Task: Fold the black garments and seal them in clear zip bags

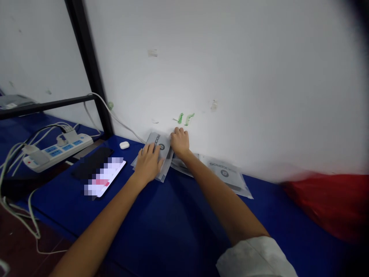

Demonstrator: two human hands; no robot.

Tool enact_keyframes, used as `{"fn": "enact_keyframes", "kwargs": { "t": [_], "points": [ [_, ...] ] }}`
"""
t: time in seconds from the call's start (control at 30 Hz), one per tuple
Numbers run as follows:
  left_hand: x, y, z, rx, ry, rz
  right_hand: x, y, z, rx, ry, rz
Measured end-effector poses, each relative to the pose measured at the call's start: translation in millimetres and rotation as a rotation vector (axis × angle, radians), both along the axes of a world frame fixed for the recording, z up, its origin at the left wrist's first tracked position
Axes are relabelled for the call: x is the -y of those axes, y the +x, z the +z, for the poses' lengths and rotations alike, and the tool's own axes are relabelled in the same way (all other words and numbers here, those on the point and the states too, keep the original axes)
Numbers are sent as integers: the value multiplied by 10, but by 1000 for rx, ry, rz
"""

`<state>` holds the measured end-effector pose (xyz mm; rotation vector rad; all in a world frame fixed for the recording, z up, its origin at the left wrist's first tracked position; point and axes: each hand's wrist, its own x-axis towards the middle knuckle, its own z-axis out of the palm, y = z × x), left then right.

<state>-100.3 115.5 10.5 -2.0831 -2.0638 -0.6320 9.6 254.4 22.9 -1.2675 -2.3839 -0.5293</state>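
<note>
My left hand (147, 163) lies with its fingers spread on a stack of frosted plastic zip bags (165, 163) printed ROCKBROS, near the foot of the wall. Just to its right, at the stack's far right edge, my right hand (180, 142) is closed with the fingers curled down. Whatever is in those fingers is hidden. Behind the right forearm lies another ROCKBROS zip bag (226, 175), with a dark flat item inside. Part of a further bag (182, 165) shows under the right wrist.
A lit phone (111, 179) and a white earbud case (124, 145) are left on the blue table (161, 227). Beyond them sit a power strip (57, 152) with cables and a black metal frame (89, 57). Red material (331, 200) lies at right. A white wall (245, 77) bounds the back.
</note>
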Motion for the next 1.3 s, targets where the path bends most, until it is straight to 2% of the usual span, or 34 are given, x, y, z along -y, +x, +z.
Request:
{"fn": "enact_keyframes", "kwargs": {
  "t": [0.1,0.27,0.43,0.53,0.67,0.87,1.03,1.3],
  "points": [
    [-170,40,-30,-41,-37,21,-10,-42,-10,-10,-20,-50],
    [-293,36,47,-62,-154,63,0,-96,24,-34,-51,-89],
    [-398,-4,95,-70,-261,95,124,30,49,-44,-15,-48],
    [-495,-24,58,-113,-224,62,283,217,26,-39,7,-10],
    [-603,-46,-61,-132,-135,71,559,531,-63,-11,-11,22],
    [-637,-71,-243,-98,-119,96,882,996,-253,-6,-87,47],
    [-639,-102,-305,-101,-143,86,961,1317,-349,-61,-41,60],
    [-656,-102,-365,-119,-137,95,989,1784,-351,-66,-37,12]
  ]
}}
